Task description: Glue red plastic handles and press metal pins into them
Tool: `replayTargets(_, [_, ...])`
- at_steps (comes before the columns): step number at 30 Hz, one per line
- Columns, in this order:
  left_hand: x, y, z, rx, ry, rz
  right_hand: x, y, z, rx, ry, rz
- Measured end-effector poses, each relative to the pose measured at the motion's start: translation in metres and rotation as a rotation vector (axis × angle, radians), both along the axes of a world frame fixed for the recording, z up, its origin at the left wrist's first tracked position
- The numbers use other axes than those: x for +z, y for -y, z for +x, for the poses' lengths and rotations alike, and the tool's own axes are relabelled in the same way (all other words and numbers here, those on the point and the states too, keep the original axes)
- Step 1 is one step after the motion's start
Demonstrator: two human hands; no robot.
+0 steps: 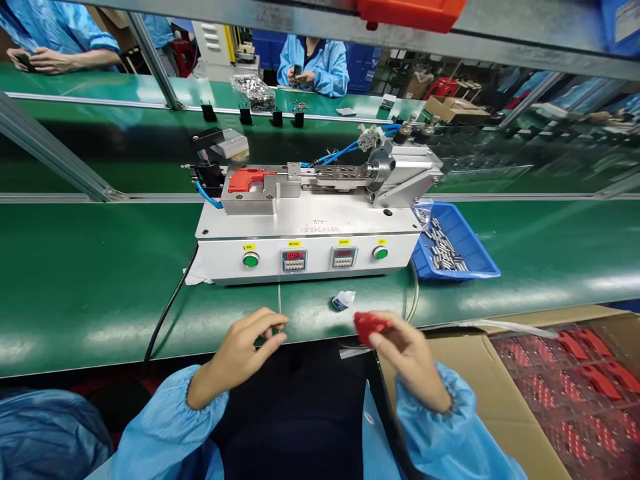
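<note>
My left hand is at the front edge of the green bench, its thumb and fingers pinched round the lower end of a thin metal rod that points towards the machine. In my right hand is a red plastic part, partly hidden by the fingers. Between the hands, closer to the right one, a small white bottle with a dark label lies on the bench. Behind them stands a white-fronted machine with green buttons and digital counters. Another red plastic part sits in its metal fixture on the left.
A blue bin of small metal pins stands right of the machine. At lower right, an open cardboard box holds trays of red parts. A black cable runs over the bench edge. People in blue sleeves work across the bench.
</note>
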State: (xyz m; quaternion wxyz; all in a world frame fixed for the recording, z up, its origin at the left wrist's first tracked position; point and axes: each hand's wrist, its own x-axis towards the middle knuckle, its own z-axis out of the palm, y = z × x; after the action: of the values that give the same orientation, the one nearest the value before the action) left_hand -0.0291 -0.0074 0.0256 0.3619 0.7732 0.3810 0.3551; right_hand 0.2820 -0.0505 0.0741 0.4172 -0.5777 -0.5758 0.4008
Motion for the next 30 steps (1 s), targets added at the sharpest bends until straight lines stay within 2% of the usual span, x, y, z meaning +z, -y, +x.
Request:
replayTargets(3, [0.003,0.008,0.018,-0.125,0.117,-0.08,-0.001,0.002,-0.045,0.238,-0.089,-0.072])
replayTargets(6, [0.004,0.012,0.028,-0.111,0.198,-0.17,-0.006,-0.001,-0.07,0.349,-0.103,-0.039])
replayTargets(8, [0.002,0.012,0.025,-0.045,0.225,-0.231,-0.011,-0.002,-0.071,0.297,-0.018,0.07])
replayTargets(9, [0.0,0.011,0.022,-0.008,0.235,-0.272,-0.013,-0.003,-0.067,0.222,0.04,0.145])
replayTargets(11, [-0.005,0.009,0.014,0.073,0.262,-0.371,-0.021,-0.005,-0.053,-0.017,0.142,0.301])
replayTargets(13, [-0.012,0.007,0.006,0.14,0.304,-0.461,-0.031,-0.009,-0.037,-0.232,0.207,0.394])
replayTargets(15, [-0.018,0.005,0.002,0.186,0.337,-0.499,-0.042,-0.014,-0.025,-0.314,0.258,0.413])
replayTargets(19, [-0.026,0.0,0.006,0.231,0.319,-0.505,-0.061,-0.026,-0.017,-0.211,0.305,0.34])
replayTargets(22, [-0.028,-0.002,0.01,0.207,0.268,-0.504,-0.071,-0.032,-0.022,-0.154,0.308,0.326])
replayTargets(30, [-0.027,-0.004,0.009,0.172,0.199,-0.497,-0.074,-0.043,-0.028,-0.133,0.289,0.297])
